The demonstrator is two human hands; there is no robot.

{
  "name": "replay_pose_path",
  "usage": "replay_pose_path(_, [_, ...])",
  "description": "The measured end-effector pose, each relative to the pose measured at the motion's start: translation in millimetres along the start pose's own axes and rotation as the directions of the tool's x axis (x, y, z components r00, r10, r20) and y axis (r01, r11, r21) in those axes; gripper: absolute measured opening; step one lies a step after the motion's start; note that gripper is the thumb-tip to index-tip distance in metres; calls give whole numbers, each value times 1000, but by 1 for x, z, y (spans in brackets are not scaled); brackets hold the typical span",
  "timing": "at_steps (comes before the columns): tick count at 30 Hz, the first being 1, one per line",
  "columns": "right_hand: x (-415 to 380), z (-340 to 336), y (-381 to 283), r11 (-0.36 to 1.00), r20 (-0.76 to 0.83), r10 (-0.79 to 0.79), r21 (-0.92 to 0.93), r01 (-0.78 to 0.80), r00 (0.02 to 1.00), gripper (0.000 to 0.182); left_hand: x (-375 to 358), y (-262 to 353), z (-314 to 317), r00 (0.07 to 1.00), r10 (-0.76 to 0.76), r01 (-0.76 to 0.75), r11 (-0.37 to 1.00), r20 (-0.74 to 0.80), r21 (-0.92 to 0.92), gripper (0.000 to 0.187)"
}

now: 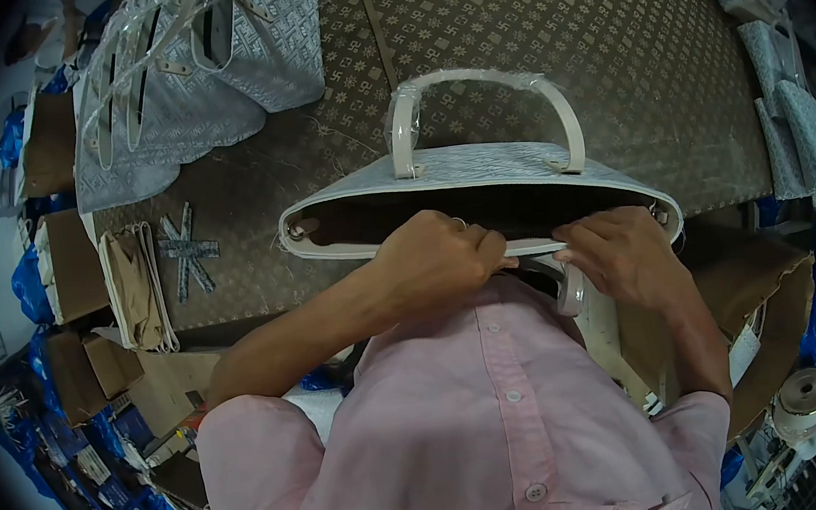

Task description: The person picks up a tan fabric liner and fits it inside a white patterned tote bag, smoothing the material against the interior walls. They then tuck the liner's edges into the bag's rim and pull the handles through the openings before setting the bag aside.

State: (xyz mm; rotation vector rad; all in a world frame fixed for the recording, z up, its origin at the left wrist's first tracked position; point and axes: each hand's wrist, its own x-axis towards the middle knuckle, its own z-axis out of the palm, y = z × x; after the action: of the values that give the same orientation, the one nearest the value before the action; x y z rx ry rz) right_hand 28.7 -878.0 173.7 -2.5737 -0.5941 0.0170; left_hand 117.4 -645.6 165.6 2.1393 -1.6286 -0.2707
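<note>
The bag (493, 162) sits mid-frame at the tabletop's (593, 22) near edge, its near rim pinched between the fingers of both hands: left hand (440, 256) curled closed at centre, right hand (624, 248) closed just right of it. Other bags (283, 58) fill the upper left.

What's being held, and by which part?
Bag, by the near rim of its opening: left grip and right grip both on it, a gap between them.

Left hand (440, 256) and right hand (621, 249) grip the near rim (534, 245) of an open handbag (488, 163).
</note>
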Motion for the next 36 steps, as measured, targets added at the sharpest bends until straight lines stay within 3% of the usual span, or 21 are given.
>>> replay_pose_path(2, [0, -3, 0, 1000, 22, -14, 10, 14, 1000, 19, 2, -1, 0, 998, 49, -49, 999, -33, 9, 27])
replay_pose_path(5, [-1, -2, 3, 1000, 9, -4, -13, 4, 1000, 20, 8, 5, -2, 999, -36, 36, 999, 37, -12, 25])
replay_pose_path(7, [2, -4, 2, 999, 6, 1, -33, -1, 1000, 20, 14, 16, 5, 988, -52, 52, 999, -145, -6, 23])
replay_pose_path(8, [2, -4, 1, 999, 3, -8, -48, 8, 1000, 20, 19, 20, 7, 988, -58, 56, 998, -144, -18, 23])
replay_pose_path(10, [-2, -2, 3, 999, 5, -3, -42, 3, 1000, 20, 28, 20, 4, 995, -66, 67, 998, 81, -5, 27])
replay_pose_path(14, [-6, -2, 1, 1000, 26, 21, -7, -21, 999, 23, -8, 9, -6, 996, -76, 80, 992, 49, -95, 26])
replay_pose_path(17, [-6, 1, 0, 1000, -4, 9, 2, -9, 1000, 24, -38, 2, -20, 985, -168, 157, 966, -36, -205, 24])
replay_pose_path(20, [-8, 0, 4, 997, -16, 73, -5, -73, 997, 24, -61, -8, -34, 967, -240, 223, 958, -80, -182, 17])
replay_pose_path(22, [0, -1, 3, 998, -21, 61, -28, -62, 998, 24, -78, -19, -48, 970, -221, 223, 975, -99, 12, 19])
replay_pose_path(23, [3, -3, 3, 997, -16, 55, -54, -56, 998, 23, -79, -20, -52, 971, -216, 219, 976, -106, 18, 19])
replay_pose_path(26, [7, 3, 2, 995, -73, 14, -95, -21, 997, 24, -70, -25, -65, 953, -300, 303, 950, -47, 77, 24])
replay_pose_path(28, [7, 4, -1, 994, -79, 5, -108, -14, 997, 24, -52, -24, -77, 919, -355, 377, 920, 174, -111, 27])
replay_pose_path(32, [9, 0, -5, 995, -26, 48, -86, -50, 999, 24, 11, 1, -42, 955, -220, 255, 953, 200, -166, 28])
replay_pose_path(34, [4, -8, 0, 994, 20, 76, -80, -74, 997, 19, 40, 10, -15, 975, -106, 129, 986, 193, -110, 27])
replay_pose_path(36, [-9, -22, 7, 991, 63, 113, -72, -109, 992, 21, 49, 11, -11, 973, -101, 124, 987, 209, -102, 26])
